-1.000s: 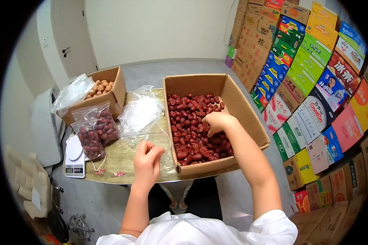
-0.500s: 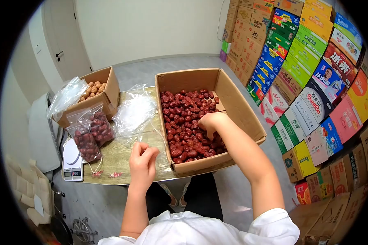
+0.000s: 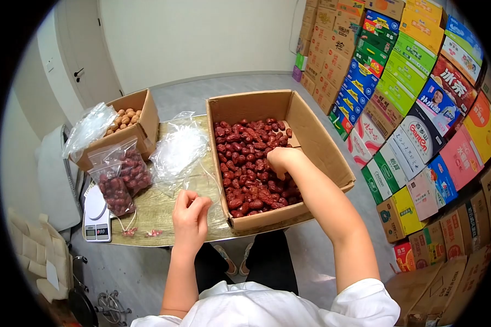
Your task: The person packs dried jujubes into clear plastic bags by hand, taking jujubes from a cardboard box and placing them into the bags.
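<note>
A cardboard box (image 3: 251, 100) holds a deep layer of dried red dates (image 3: 244, 158). Inside it, my right hand (image 3: 281, 161) is lowered onto the dates, its fingers curled downward. The fingertips are partly hidden, and I cannot make out what lies between them. Left of the box, just over the table's front edge, my left hand (image 3: 192, 213) is closed in a pinch on what looks like the edge of a thin clear plastic bag (image 3: 206, 182). Behind that hand lies a pile of clear plastic bags (image 3: 181, 147).
Filled date bags (image 3: 114, 192) lie on the table's left beside a white kitchen scale (image 3: 97, 218). A smaller carton of walnuts (image 3: 126, 120) stands behind them, plastic draped over its side. Stacked drink cartons (image 3: 401, 114) line the right; an office chair (image 3: 41, 250) stands at left.
My right hand has shifted very slightly among the dates. My left hand has kept its place and its pinch.
</note>
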`<action>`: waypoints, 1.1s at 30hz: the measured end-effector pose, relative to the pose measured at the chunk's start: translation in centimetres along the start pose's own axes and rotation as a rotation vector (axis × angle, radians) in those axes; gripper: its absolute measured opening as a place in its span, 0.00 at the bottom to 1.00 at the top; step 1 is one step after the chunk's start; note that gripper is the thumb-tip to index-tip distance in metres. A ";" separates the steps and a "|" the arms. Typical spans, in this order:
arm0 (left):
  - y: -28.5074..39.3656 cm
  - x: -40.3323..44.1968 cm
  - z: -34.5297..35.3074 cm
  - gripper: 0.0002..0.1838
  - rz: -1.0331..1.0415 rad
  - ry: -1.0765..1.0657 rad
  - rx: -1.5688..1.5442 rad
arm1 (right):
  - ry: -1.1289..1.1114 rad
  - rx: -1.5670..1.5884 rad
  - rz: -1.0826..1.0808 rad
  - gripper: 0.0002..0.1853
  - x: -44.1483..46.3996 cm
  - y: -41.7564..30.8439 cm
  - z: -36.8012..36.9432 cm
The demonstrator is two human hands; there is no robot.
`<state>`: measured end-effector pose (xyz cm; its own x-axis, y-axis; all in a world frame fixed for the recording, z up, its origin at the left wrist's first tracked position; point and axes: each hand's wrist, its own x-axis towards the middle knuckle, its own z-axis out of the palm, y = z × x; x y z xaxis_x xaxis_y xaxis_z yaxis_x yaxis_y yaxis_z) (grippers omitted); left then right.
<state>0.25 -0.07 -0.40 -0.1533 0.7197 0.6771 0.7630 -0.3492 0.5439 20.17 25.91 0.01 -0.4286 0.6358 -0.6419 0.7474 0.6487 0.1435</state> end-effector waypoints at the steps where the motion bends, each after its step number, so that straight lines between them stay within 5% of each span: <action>1: 0.0 0.0 -0.1 0.07 -0.004 -0.005 -0.008 | 0.004 0.050 0.012 0.19 -0.6 -0.1 -0.3; 6: -0.2 0.0 -0.1 0.07 -0.023 0.007 -0.018 | 0.334 0.154 -0.097 0.17 -3.1 0.1 -0.9; 9: -0.1 0.4 0.0 0.08 0.000 0.032 0.001 | 0.811 0.418 -0.291 0.11 -4.3 -0.4 -1.8; 10: -0.1 0.6 0.0 0.08 0.009 0.033 0.002 | 0.812 0.416 -0.295 0.11 -4.5 -0.7 -2.0; 14: -0.4 1.0 0.3 0.09 0.033 0.024 0.024 | 1.053 0.796 -0.717 0.14 -6.1 -3.4 -3.1; 16: -0.4 1.0 0.4 0.09 0.023 0.025 0.017 | 1.346 0.619 -0.917 0.14 -6.2 -5.3 -3.5; 24: -0.1 1.2 0.2 0.09 0.038 0.026 0.024 | 1.133 0.474 -1.137 0.17 -6.3 -9.0 -2.9; 33: -0.1 0.6 0.3 0.09 0.004 0.035 -0.030 | 1.122 0.621 -0.946 0.14 -5.7 -7.0 -2.6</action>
<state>0.33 0.57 -0.21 -0.1727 0.6969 0.6960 0.7446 -0.3702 0.5554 16.12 18.83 4.64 -0.7682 0.2747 0.5782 -0.0319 0.8857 -0.4632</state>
